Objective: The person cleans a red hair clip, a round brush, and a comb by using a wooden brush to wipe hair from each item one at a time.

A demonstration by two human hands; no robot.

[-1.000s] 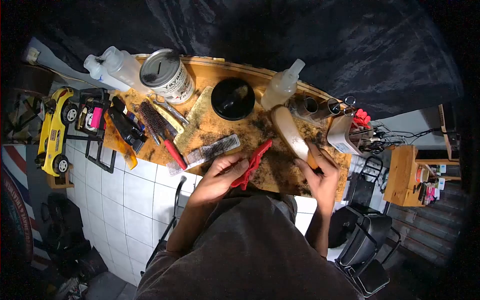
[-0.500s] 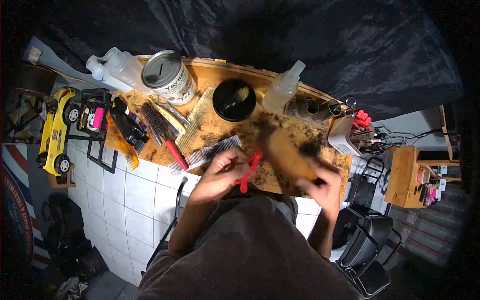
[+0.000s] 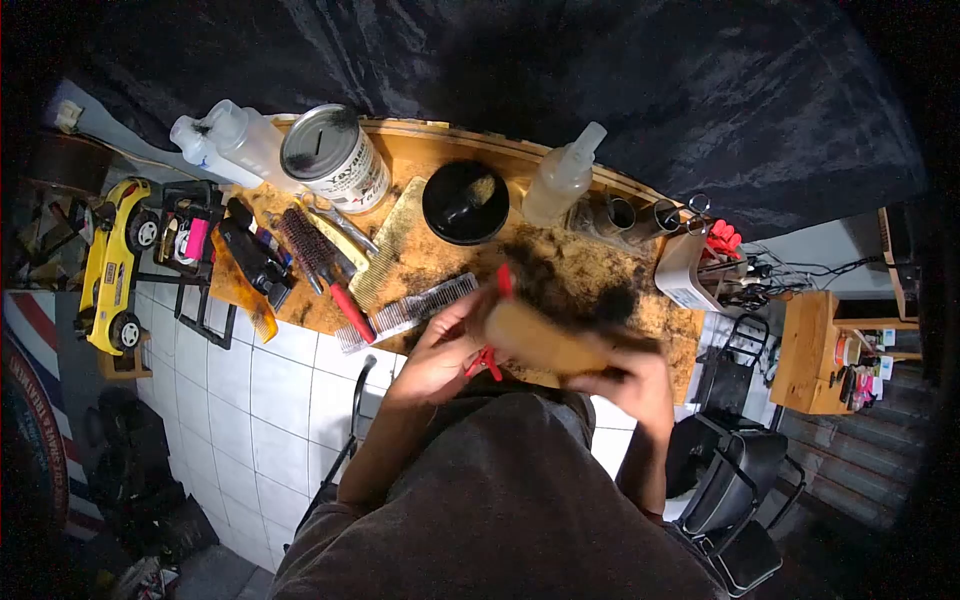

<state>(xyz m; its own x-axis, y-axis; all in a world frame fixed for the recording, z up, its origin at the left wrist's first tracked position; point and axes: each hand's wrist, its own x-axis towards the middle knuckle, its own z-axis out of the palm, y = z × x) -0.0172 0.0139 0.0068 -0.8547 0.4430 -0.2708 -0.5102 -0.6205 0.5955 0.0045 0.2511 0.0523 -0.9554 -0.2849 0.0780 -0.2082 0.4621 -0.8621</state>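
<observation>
My left hand [image 3: 432,358] is closed on a slim red hair clip [image 3: 484,366], whose ends stick out above and below the fingers. My right hand [image 3: 632,380] grips one end of a tan wooden-backed brush [image 3: 545,340], blurred by motion. The brush's far end overlaps the clip and the left fingertips, and its bristles cannot be made out. Both hands are over the front edge of a wooden table [image 3: 680,345] strewn with dark hair clippings [image 3: 615,302]. Just left of them lies a pale comb [image 3: 415,308].
A round black bowl [image 3: 465,203], a spray bottle [image 3: 560,178] and a coin-slot tin [image 3: 337,160] stand toward the back. A red-handled round brush [image 3: 320,262], black clipper [image 3: 250,255] and amber comb [image 3: 240,283] lie left. A white holder [image 3: 686,272] stands right.
The brush has moved left and toward me, from over the hair clippings to across the red hair clip. My left hand stays nearly in place, with the clip turned slightly.
</observation>
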